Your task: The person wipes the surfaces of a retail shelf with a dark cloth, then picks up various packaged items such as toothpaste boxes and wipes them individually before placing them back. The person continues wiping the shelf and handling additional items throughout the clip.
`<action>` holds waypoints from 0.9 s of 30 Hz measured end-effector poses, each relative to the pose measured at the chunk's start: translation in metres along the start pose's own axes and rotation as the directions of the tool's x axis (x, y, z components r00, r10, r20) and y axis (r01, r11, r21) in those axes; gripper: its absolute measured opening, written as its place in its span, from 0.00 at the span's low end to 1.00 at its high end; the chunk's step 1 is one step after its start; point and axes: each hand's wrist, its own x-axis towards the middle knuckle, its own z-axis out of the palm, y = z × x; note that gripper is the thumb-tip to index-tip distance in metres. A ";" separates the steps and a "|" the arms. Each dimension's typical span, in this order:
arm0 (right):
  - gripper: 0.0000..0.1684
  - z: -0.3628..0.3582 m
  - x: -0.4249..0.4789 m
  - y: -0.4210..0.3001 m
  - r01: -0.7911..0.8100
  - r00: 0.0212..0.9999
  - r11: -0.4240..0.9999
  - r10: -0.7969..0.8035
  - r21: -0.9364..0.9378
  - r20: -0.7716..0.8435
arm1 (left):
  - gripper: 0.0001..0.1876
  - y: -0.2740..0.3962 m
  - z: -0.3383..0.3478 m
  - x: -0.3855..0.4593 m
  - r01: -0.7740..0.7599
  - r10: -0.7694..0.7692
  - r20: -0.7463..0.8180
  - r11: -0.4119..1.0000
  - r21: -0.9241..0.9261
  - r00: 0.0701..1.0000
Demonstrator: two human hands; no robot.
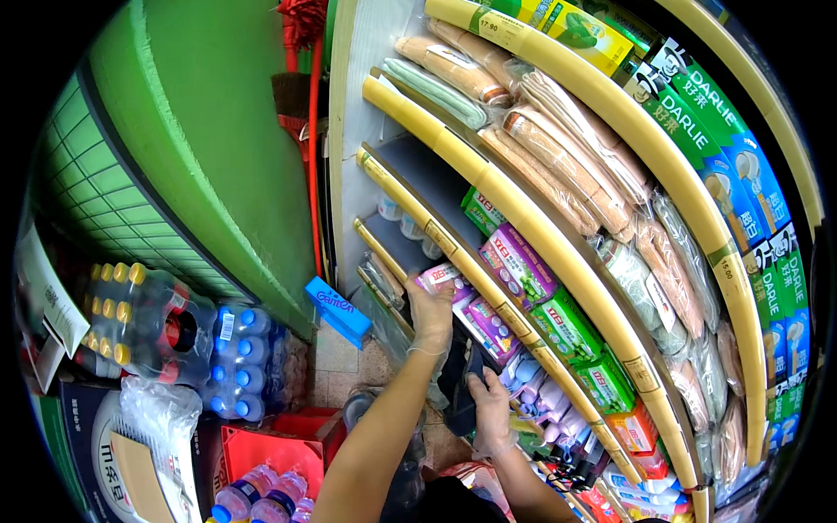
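Note:
My left hand [431, 317], in a thin clear glove, reaches to a low shelf with its fingers around the near end of a pink and purple Liby pack [446, 278]. Beside that pack lies another purple pack [490, 329] on the same shelf. My right hand [490, 402], also gloved in clear plastic, grips a dark cloth [461, 386] that hangs between my hands. Lilac and blue bottles [543, 392] stand in a cluster to the right of this hand. On the shelf above are a purple pack [518, 261] and green packs [567, 327].
Yellow shelf edges [484, 176] curve close before me. Bagged towels [562, 163] and Darlie toothpaste boxes [686, 124] fill upper shelves. A blue Ganten box [338, 310] sits on the tiled floor. Bottled drinks [144, 327] and a red crate [274, 451] stand left, red-handled brooms [314, 163] beyond.

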 end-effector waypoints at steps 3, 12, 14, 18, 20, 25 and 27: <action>0.16 -0.001 0.005 0.004 0.023 1.000 1.000 -0.023 -0.008 0.020 | 0.40 0.007 -0.002 -0.007 -0.064 0.099 -0.044 0.867 0.494 0.994; 0.19 0.039 0.023 -0.093 0.683 0.717 0.607 -0.664 -0.406 0.213 | 0.38 0.029 -0.026 -0.015 -0.163 0.197 -0.019 0.858 0.487 0.980; 0.24 0.067 0.045 -0.114 0.756 0.488 0.254 -0.833 -0.603 0.260 | 0.33 0.040 -0.037 -0.010 -0.328 0.356 -0.026 0.885 0.330 0.934; 0.30 0.100 0.108 -0.131 0.472 0.577 -0.154 -0.690 -0.868 0.437 | 0.30 0.094 -0.036 0.011 -0.461 0.452 0.092 0.875 0.146 0.887; 0.31 0.116 0.121 -0.149 0.360 0.803 -0.130 -0.462 -0.924 0.377 | 0.29 0.101 -0.041 0.042 -0.618 0.610 0.110 0.758 0.207 0.785; 0.21 0.137 0.167 -0.162 0.437 0.844 0.036 -0.362 -0.899 0.396 | 0.31 0.112 -0.050 0.096 -0.757 0.708 0.292 0.528 0.386 0.643; 0.16 0.155 0.192 -0.171 0.426 0.880 0.122 -0.287 -0.897 0.379 | 0.29 0.118 -0.053 0.112 -0.774 0.692 0.366 0.478 0.414 0.623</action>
